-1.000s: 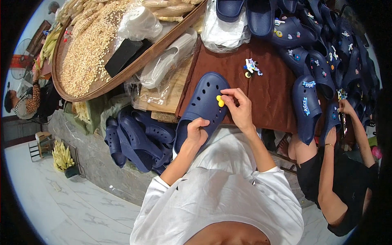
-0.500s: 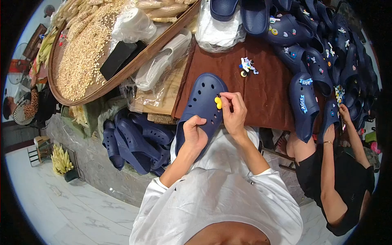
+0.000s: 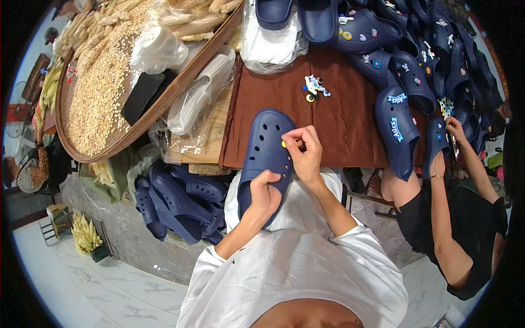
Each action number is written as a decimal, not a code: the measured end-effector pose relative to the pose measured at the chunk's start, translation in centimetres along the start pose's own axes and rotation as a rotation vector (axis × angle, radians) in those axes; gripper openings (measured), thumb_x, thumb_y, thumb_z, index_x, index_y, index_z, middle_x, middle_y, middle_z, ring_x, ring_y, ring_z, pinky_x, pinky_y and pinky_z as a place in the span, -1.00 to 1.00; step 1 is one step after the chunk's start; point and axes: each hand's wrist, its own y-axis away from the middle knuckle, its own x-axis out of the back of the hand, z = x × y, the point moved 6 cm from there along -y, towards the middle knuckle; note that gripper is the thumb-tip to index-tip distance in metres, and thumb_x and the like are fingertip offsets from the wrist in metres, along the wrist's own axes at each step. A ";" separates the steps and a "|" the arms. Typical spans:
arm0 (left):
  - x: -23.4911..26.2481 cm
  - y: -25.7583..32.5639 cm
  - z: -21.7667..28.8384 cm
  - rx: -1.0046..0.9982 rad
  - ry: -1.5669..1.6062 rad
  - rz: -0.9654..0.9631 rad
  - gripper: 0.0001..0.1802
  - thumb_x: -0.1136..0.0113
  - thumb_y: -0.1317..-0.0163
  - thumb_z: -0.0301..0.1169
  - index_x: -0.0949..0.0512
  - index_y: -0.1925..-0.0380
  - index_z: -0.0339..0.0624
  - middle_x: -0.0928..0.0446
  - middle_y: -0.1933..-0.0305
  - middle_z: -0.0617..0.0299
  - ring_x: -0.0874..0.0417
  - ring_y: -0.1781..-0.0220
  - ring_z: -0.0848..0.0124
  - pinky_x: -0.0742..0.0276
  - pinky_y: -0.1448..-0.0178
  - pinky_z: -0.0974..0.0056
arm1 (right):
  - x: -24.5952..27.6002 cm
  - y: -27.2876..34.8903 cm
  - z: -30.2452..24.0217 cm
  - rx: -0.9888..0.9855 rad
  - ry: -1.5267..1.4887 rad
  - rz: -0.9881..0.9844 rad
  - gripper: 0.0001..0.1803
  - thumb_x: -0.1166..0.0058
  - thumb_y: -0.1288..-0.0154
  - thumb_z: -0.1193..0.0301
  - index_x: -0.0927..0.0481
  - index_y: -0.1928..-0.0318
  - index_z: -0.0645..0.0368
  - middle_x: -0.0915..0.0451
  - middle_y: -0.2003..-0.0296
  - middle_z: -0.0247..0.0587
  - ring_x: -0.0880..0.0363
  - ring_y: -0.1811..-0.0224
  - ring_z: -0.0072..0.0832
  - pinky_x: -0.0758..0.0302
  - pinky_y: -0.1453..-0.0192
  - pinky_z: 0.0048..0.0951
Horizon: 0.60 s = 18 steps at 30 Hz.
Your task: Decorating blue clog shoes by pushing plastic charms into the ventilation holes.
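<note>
A navy blue foam clog [image 3: 252, 162] with holes in its upper rests over my lap at the near edge of the brown cloth. My left hand [image 3: 265, 195] is closed round its opening, thumb on top. Pinched in the fingers of my right hand [image 3: 306, 157] is a small yellow shoe charm [image 3: 284, 144], against the holes on the clog's right side. Those fingers cover most of the charm, so I cannot tell whether it sits in a hole. A little pile of colourful charms [image 3: 316, 87] lies beyond, on the brown cloth [image 3: 268, 90].
Decorated navy clogs [image 3: 365, 31] crowd the far right, where a co-worker's hands [image 3: 455, 130] handle another clog. More navy clogs [image 3: 178, 202] hang at the left below the table. A round tray of kernels [image 3: 101, 109] and a bagged white clog [image 3: 199, 98] stand at the far left.
The yellow charm showed more fully before; my right fingers now cover most of it at the clog's side. My left hand still grips the clog. The whole view has shifted slightly.
</note>
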 end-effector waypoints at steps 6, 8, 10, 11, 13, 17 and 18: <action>0.3 -0.1 -0.5 0.020 0.041 0.021 -0.50 0.00 0.08 -0.68 -0.49 0.02 -0.50 -0.58 -0.01 0.08 -0.58 -0.06 0.26 -0.44 -0.27 0.23 | 0.5 -0.5 -1.0 0.089 0.207 0.054 -0.77 -0.34 -0.24 0.30 -0.62 0.36 0.18 -0.49 0.41 -0.31 -0.57 0.45 -0.52 -0.49 0.36 -0.49; 0.0 -0.3 -0.3 0.028 0.052 0.038 -0.49 0.00 0.08 -0.68 -0.50 0.01 -0.48 -0.58 0.00 0.08 -0.59 -0.04 0.24 -0.44 -0.27 0.23 | 0.7 -0.4 -0.7 -0.034 0.134 0.023 -0.77 -0.32 -0.26 0.28 -0.62 0.35 0.17 -0.52 0.40 -0.29 -0.59 0.45 -0.48 -0.51 0.34 -0.45; -1.3 -0.2 0.1 0.043 0.029 0.016 -0.48 -0.01 0.09 -0.67 -0.50 0.00 -0.44 -0.59 0.01 0.08 -0.60 -0.03 0.22 -0.45 -0.27 0.22 | 1.3 -0.4 -1.2 -0.031 0.131 -0.010 -0.78 -0.30 -0.28 0.28 -0.64 0.32 0.18 -0.56 0.36 -0.27 -0.64 0.40 -0.46 -0.54 0.32 -0.43; -1.3 -0.2 0.2 0.042 0.029 0.020 -0.48 -0.01 0.09 -0.67 -0.50 0.00 -0.44 -0.59 0.01 0.08 -0.60 -0.03 0.22 -0.45 -0.27 0.22 | 1.5 -0.4 -1.6 -0.027 0.165 -0.037 -0.79 -0.29 -0.29 0.29 -0.65 0.29 0.19 -0.57 0.33 -0.26 -0.66 0.37 -0.46 -0.55 0.31 -0.44; -1.5 -0.3 0.3 0.032 0.045 0.026 -0.47 0.00 0.11 -0.66 -0.49 0.00 -0.43 -0.58 -0.01 0.07 -0.60 -0.06 0.21 -0.47 -0.27 0.20 | 1.7 -0.1 -2.2 0.017 0.236 -0.078 -0.82 -0.28 -0.29 0.34 -0.68 0.22 0.19 -0.60 0.29 -0.24 -0.70 0.34 -0.43 -0.57 0.29 -0.46; -1.7 -0.3 0.4 0.050 0.069 0.021 -0.46 0.00 0.11 -0.66 -0.48 -0.01 -0.45 -0.57 -0.03 0.06 -0.59 -0.09 0.21 -0.46 -0.28 0.20 | 2.0 0.5 -2.5 0.078 0.207 -0.070 -0.80 -0.32 -0.25 0.36 -0.68 0.19 0.18 -0.60 0.27 -0.24 -0.70 0.34 -0.42 -0.56 0.29 -0.46; -1.6 -0.2 0.4 0.053 0.059 0.025 -0.46 0.00 0.11 -0.66 -0.48 -0.02 -0.45 -0.56 -0.04 0.06 -0.58 -0.10 0.20 -0.46 -0.29 0.20 | 2.0 0.5 -2.2 0.037 0.200 -0.096 -0.79 -0.35 -0.22 0.36 -0.67 0.20 0.19 -0.59 0.27 -0.24 -0.70 0.32 -0.43 -0.56 0.30 -0.46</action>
